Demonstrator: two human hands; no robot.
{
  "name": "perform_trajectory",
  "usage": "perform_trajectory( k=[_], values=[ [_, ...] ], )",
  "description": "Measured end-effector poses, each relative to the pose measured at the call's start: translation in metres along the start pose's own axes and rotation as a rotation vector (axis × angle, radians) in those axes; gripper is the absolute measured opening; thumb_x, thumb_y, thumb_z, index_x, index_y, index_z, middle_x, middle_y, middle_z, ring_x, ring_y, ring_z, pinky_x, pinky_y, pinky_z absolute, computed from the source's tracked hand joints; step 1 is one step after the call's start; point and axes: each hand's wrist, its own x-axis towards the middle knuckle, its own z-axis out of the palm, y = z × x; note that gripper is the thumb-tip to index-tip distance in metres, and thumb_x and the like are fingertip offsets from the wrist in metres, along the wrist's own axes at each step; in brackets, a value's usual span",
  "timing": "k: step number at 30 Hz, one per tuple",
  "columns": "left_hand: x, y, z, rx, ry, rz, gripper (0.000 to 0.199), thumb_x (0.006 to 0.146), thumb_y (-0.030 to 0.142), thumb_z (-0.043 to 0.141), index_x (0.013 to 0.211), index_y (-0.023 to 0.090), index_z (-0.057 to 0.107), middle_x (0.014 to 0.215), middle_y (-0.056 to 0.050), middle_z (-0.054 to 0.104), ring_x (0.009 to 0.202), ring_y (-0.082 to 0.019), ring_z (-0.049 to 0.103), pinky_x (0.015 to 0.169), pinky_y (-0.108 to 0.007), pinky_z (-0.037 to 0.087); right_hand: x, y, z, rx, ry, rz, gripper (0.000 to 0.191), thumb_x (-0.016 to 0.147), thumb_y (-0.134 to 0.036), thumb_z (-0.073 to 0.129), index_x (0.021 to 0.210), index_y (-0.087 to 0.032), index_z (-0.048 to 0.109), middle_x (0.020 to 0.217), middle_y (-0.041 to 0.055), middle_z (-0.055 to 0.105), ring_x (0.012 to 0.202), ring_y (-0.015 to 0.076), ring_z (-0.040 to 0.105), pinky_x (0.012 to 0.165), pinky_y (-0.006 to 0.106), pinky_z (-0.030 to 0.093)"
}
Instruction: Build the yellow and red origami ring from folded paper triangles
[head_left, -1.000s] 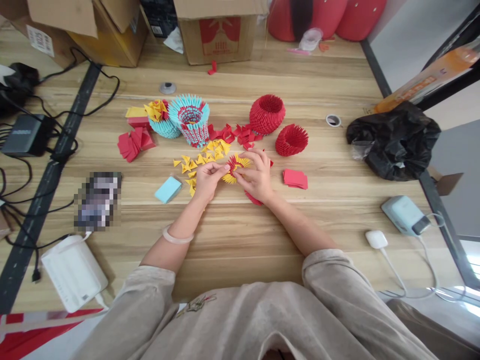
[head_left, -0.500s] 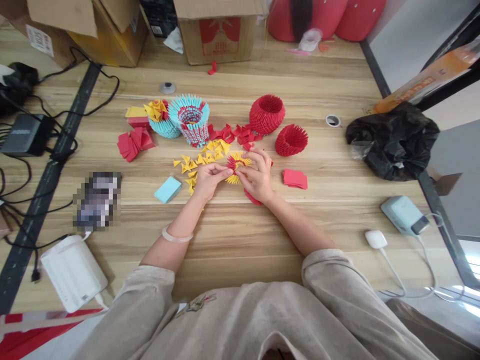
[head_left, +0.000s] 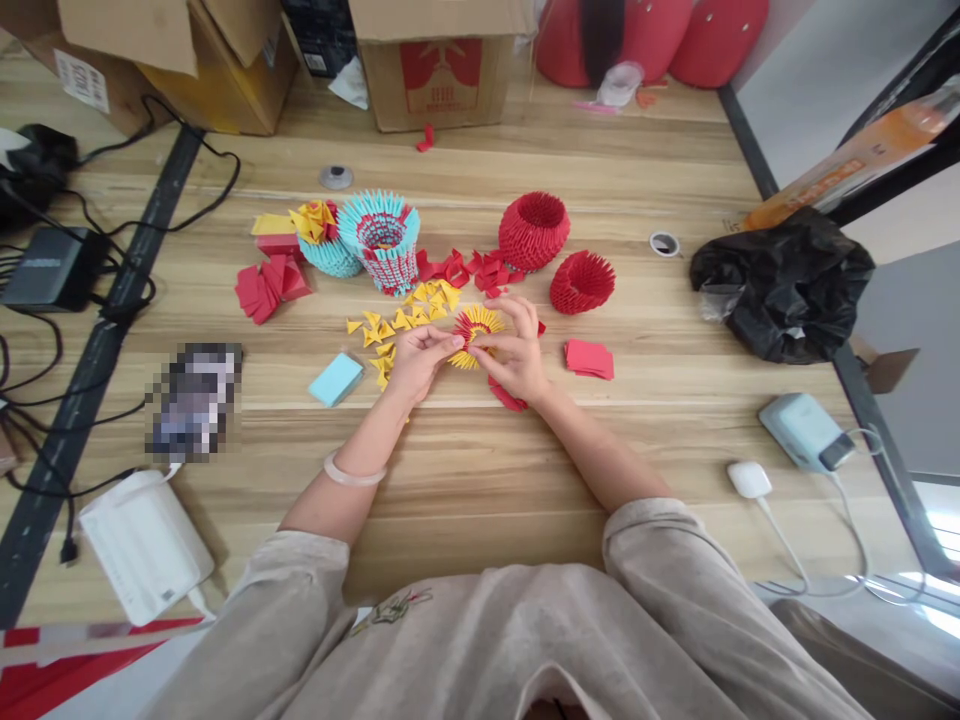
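Note:
Between my hands is a red and yellow ring of folded paper pieces (head_left: 480, 322), its pointed tips fanning outward. My left hand (head_left: 421, 362) pinches the ring's left edge between thumb and finger. On the ring's right side, my right hand (head_left: 516, 352) has its thumb and index finger closed at the inner edge, with the other fingers raised. Part of the ring is hidden behind the fingers. Loose yellow folded paper triangles (head_left: 381, 333) lie left of the ring, and red folded pieces (head_left: 491, 272) lie behind it. Some red paper (head_left: 507, 395) shows under my right hand.
Behind my hands stand a blue and red paper vase (head_left: 386, 245), a round red paper vase (head_left: 534, 230) and a smaller red one (head_left: 582, 281). Blue paper slips (head_left: 336, 379) and red paper slips (head_left: 589, 359) flank my hands. A black plastic bag (head_left: 784, 285) sits right.
My right hand's fingers have shifted slightly and opened a little more around the ring's right side. My left hand stays almost still on its left edge.

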Motion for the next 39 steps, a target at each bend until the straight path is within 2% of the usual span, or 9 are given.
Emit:
perform_trajectory(
  k=[7, 13, 16, 21, 27, 32, 39],
  values=[
    [0.0, -0.001, 0.0, 0.01, -0.031, 0.024, 0.034, 0.039, 0.026, 0.088, 0.054, 0.014, 0.06, 0.057, 0.003, 0.066, 0.056, -0.008, 0.061, 0.063, -0.022, 0.049, 0.001, 0.001, 0.002, 0.109, -0.043, 0.076, 0.018, 0.081, -0.038, 0.06, 0.072, -0.026, 0.07, 0.112, 0.0032, 0.057, 0.119, 0.0271, 0.042, 0.104, 0.05, 0.03],
    [-0.001, -0.001, 0.001, 0.012, -0.038, 0.001, 0.034, 0.042, 0.023, 0.087, 0.064, 0.015, 0.063, 0.058, 0.002, 0.067, 0.056, -0.009, 0.062, 0.06, -0.021, 0.049, 0.003, 0.005, -0.004, 0.082, 0.053, 0.045, 0.014, 0.081, -0.037, 0.06, 0.078, -0.026, 0.068, 0.106, 0.005, 0.056, 0.109, 0.0246, 0.049, 0.098, 0.048, 0.035],
    [-0.001, 0.0, 0.001, 0.027, -0.047, -0.017, 0.035, 0.042, 0.023, 0.087, 0.068, 0.016, 0.066, 0.062, 0.001, 0.069, 0.058, -0.01, 0.063, 0.061, -0.022, 0.051, 0.002, 0.007, -0.005, 0.012, 0.008, 0.025, 0.011, 0.081, -0.036, 0.06, 0.08, -0.028, 0.068, 0.108, 0.0038, 0.056, 0.113, 0.0257, 0.046, 0.099, 0.049, 0.033],
    [-0.001, -0.001, 0.0, 0.037, -0.03, -0.019, 0.032, 0.04, 0.024, 0.088, 0.06, 0.014, 0.065, 0.066, 0.0, 0.07, 0.061, -0.01, 0.064, 0.066, -0.024, 0.051, -0.001, 0.011, -0.003, -0.081, -0.069, -0.033, 0.012, 0.083, -0.035, 0.059, 0.082, -0.029, 0.068, 0.113, 0.0031, 0.056, 0.12, 0.0274, 0.04, 0.1, 0.05, 0.029],
    [-0.001, -0.001, -0.001, 0.042, -0.044, -0.04, 0.033, 0.04, 0.023, 0.088, 0.06, 0.013, 0.064, 0.064, 0.0, 0.069, 0.06, -0.01, 0.063, 0.067, -0.025, 0.05, -0.003, 0.013, -0.001, -0.145, -0.069, -0.058, 0.017, 0.084, -0.037, 0.057, 0.078, -0.026, 0.068, 0.108, 0.0034, 0.059, 0.119, 0.0274, 0.042, 0.098, 0.049, 0.031],
    [-0.001, 0.0, -0.001, 0.037, -0.027, -0.037, 0.035, 0.039, 0.025, 0.088, 0.06, 0.013, 0.063, 0.061, 0.001, 0.068, 0.058, -0.01, 0.062, 0.066, -0.024, 0.049, -0.001, 0.015, -0.004, -0.099, -0.086, -0.08, 0.015, 0.083, -0.039, 0.059, 0.08, -0.028, 0.068, 0.111, 0.0027, 0.059, 0.121, 0.0283, 0.041, 0.1, 0.05, 0.028],
    [-0.001, -0.001, -0.002, 0.067, -0.031, -0.029, 0.036, 0.039, 0.026, 0.088, 0.061, 0.013, 0.063, 0.061, 0.001, 0.067, 0.058, -0.01, 0.062, 0.065, -0.024, 0.05, -0.003, 0.017, 0.0, -0.015, -0.105, -0.022, 0.015, 0.081, -0.041, 0.06, 0.078, -0.029, 0.069, 0.107, 0.0026, 0.061, 0.121, 0.0301, 0.042, 0.101, 0.052, 0.026]
  ],
)
